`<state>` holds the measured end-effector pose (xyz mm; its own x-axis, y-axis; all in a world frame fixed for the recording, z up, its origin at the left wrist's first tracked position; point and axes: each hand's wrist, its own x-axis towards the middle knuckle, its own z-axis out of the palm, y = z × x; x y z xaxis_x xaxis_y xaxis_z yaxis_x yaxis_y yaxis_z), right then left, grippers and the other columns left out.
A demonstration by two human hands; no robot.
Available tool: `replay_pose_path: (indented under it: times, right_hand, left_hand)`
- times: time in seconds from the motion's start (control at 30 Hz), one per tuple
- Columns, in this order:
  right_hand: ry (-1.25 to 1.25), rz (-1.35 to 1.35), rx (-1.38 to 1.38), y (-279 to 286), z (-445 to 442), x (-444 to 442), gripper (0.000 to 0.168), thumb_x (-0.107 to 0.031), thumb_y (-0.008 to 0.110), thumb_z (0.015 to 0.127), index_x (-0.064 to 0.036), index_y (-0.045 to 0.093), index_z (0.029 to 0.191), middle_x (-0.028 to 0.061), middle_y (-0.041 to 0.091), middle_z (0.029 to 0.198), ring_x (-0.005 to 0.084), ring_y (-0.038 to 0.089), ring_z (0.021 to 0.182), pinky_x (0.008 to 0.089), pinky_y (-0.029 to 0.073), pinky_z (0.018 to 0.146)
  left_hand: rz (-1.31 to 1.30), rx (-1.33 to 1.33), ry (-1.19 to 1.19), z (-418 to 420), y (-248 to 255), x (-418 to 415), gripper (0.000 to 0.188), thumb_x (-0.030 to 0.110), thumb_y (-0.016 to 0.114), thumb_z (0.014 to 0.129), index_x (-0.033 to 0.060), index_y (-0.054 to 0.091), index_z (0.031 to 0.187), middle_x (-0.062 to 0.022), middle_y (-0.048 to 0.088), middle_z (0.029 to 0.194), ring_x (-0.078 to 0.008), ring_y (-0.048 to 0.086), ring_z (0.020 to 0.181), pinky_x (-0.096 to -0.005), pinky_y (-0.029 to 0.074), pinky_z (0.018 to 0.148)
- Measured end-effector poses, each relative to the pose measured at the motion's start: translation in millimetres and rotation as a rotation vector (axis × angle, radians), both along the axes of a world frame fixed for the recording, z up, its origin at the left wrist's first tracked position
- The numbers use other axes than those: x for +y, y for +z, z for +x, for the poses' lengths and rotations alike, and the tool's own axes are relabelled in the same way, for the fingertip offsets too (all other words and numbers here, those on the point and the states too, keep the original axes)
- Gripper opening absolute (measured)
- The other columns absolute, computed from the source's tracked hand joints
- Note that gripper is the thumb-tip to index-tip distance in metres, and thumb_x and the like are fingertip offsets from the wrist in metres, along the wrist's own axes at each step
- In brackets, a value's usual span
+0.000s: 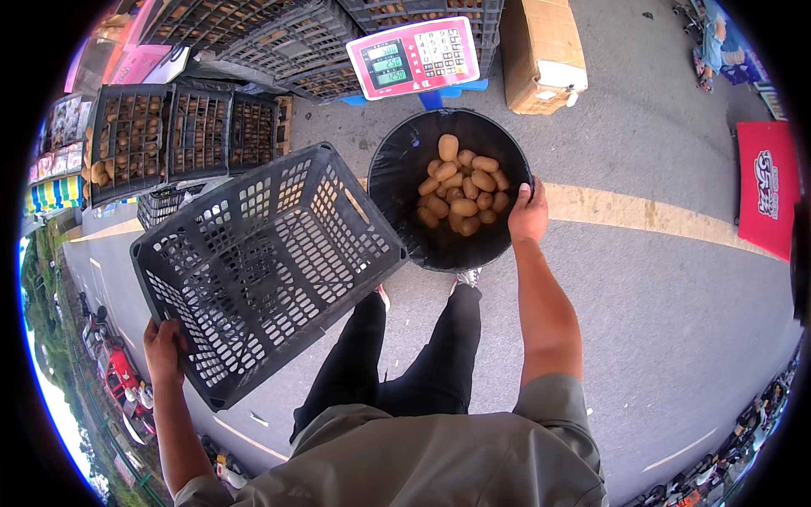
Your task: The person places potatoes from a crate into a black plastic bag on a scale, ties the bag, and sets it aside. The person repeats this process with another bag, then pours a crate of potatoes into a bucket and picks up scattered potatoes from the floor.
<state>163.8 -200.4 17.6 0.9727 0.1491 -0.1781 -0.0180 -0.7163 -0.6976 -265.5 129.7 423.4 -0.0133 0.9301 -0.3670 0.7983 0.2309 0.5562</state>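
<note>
My left hand (165,348) grips the near-left end of a black slatted plastic crate (253,272), its fingers through the end wall. The crate is tilted with its open top facing me, and no fruit shows inside. Its far-right corner meets or overlaps the rim of a round black tub (386,184); whether they touch I cannot tell. At the tub's right side, my right hand (530,212) holds the rim, thumb on the inside. A heap of brown kiwifruit (464,207) lies at the bottom of the tub.
Beyond the tub stands a red-faced digital scale (413,58) with lit displays. Stacked black crates (279,44) and a cardboard box (545,57) flank it. Fruit-filled crates (199,133) stand at left. A red printed panel (765,190) and a person's leg (713,47) appear right.
</note>
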Motion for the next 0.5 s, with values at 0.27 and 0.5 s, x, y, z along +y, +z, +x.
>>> replay_pose_path:
  times: [0.27,0.5]
  right_hand:
    - [0.015,-0.042,-0.008,3.3,0.1,4.6,0.050,-0.040,0.049,0.099,-0.005,0.051,0.135,0.0206,0.060,0.127,0.0405,0.054,0.116,0.0475,0.043,0.100]
    - [0.003,-0.005,-0.102,-3.4,0.1,3.3,0.052,-0.038,0.050,0.099,-0.002,0.049,0.136,0.0208,0.059,0.129,0.0402,0.052,0.118,0.0471,0.040,0.102]
  left_hand:
    - [-0.002,-0.044,0.029,-0.4,0.2,-0.9,0.009,0.014,0.056,0.084,0.0056,0.055,0.087,-0.0001,0.051,0.065,-0.0089,0.046,0.051,-0.0236,0.037,0.048]
    - [0.006,-0.031,0.014,-8.9,-3.0,0.8,0.009,0.014,0.056,0.083,0.0059,0.055,0.086,0.0000,0.050,0.064,-0.0092,0.046,0.050,-0.0240,0.036,0.048]
